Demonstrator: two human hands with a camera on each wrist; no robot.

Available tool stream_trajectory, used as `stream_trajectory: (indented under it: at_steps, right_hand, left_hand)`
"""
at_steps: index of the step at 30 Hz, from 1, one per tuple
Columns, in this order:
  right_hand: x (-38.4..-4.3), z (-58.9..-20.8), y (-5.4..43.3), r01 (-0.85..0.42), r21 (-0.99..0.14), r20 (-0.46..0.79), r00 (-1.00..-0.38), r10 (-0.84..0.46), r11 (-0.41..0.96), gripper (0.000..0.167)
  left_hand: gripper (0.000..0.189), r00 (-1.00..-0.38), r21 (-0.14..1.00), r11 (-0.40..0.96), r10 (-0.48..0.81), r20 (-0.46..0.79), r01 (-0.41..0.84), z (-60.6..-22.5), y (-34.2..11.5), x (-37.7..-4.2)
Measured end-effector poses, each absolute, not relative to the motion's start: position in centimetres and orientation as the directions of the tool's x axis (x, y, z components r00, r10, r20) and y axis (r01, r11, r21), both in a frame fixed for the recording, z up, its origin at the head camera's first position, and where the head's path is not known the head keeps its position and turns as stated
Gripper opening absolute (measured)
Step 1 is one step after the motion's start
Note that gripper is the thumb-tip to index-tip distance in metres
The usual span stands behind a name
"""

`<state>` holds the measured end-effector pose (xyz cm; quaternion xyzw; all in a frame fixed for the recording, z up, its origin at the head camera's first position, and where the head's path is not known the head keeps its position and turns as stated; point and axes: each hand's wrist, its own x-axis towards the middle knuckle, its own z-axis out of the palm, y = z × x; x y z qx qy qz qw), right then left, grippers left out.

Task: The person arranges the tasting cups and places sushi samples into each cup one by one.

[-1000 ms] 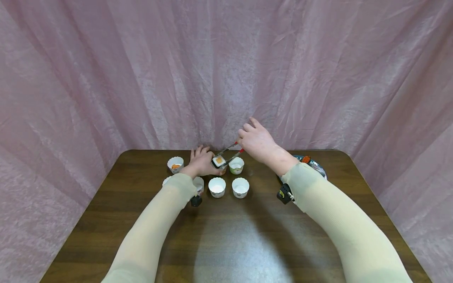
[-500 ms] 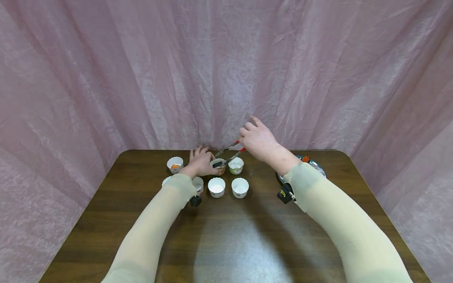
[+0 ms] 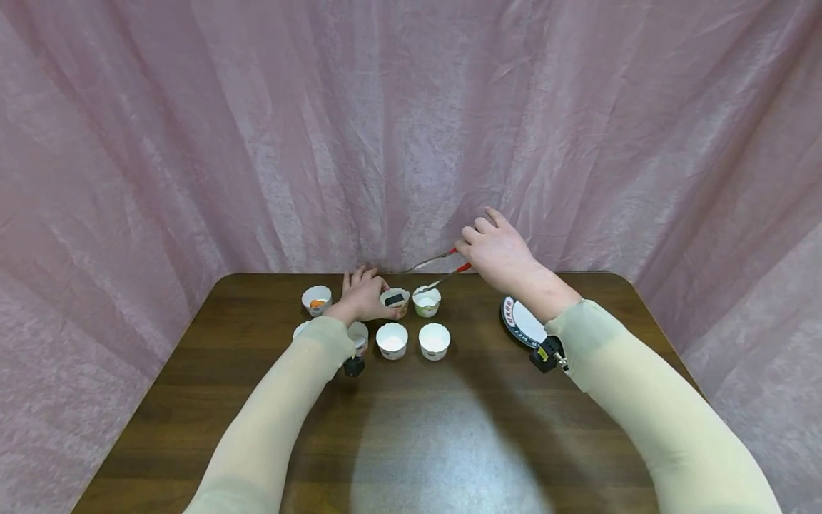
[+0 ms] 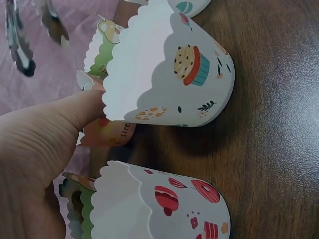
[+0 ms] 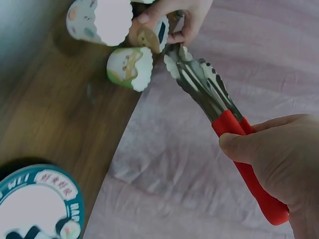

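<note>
My left hand (image 3: 364, 294) grips a patterned, orange-toned paper baking cup (image 4: 110, 135) in the back row, with the thumb on its near side. Inside that cup lies a sushi roll (image 3: 394, 300), its dark wrapped side up. My right hand (image 5: 279, 164) holds tongs (image 5: 199, 87) by their red handles. The metal tips are apart with nothing between them. In the head view they hang over a green-patterned cup (image 3: 427, 307), just right of the held cup. An orange piece of food (image 3: 317, 303) sits in the back-left cup (image 3: 317, 291).
A front row holds several white patterned cups, among them one in the middle (image 3: 392, 346) and one at the right (image 3: 434, 346). A blue-rimmed plate (image 5: 75, 191) with sushi pieces (image 5: 68, 229) stands right, partly under my right arm. A pink curtain (image 3: 411, 143) hangs behind the table.
The sushi roll went from the tongs' grip above the held cup down into it. The tongs have let go and moved up and right with my right hand. My left hand stays put.
</note>
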<state>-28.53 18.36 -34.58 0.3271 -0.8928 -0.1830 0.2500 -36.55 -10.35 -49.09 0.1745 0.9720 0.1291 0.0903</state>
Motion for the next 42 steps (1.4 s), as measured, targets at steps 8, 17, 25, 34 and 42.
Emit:
stream_trajectory:
  at_steps: [8, 17, 25, 34, 42]
  right_hand:
    - [-27.8, -34.6, 20.2, -0.484, 0.472, 0.319, -0.686, -0.654, 0.737, 0.029]
    - [-27.1, -34.8, 21.9, -0.486, 0.444, 0.305, -0.708, -0.637, 0.753, 0.031]
    - [-26.6, -34.8, 23.5, -0.462, 0.441, 0.27, -0.749, -0.605, 0.769, 0.039]
    - [-26.0, -35.1, 25.4, -0.441, 0.438, 0.256, -0.774, -0.58, 0.783, 0.044]
    - [-25.1, -35.1, 27.2, -0.431, 0.435, 0.296, -0.761, -0.578, 0.79, 0.05]
  left_hand:
    - [0.07, -0.923, 0.28, 0.904, 0.366, -0.118, 0.323, -49.4, -10.9, -36.8]
    - [0.07, -0.92, 0.312, 0.892, 0.376, -0.112, 0.327, -48.7, -11.3, -36.1]
    - [0.088, -0.9, 0.337, 0.866, 0.423, -0.101, 0.37, -46.4, -12.8, -35.1]
    - [0.081, -0.9, 0.353, 0.845, 0.436, -0.021, 0.401, -44.0, -14.8, -34.8]
    - [0.092, -0.892, 0.365, 0.824, 0.45, 0.039, 0.432, -43.4, -16.2, -33.6]
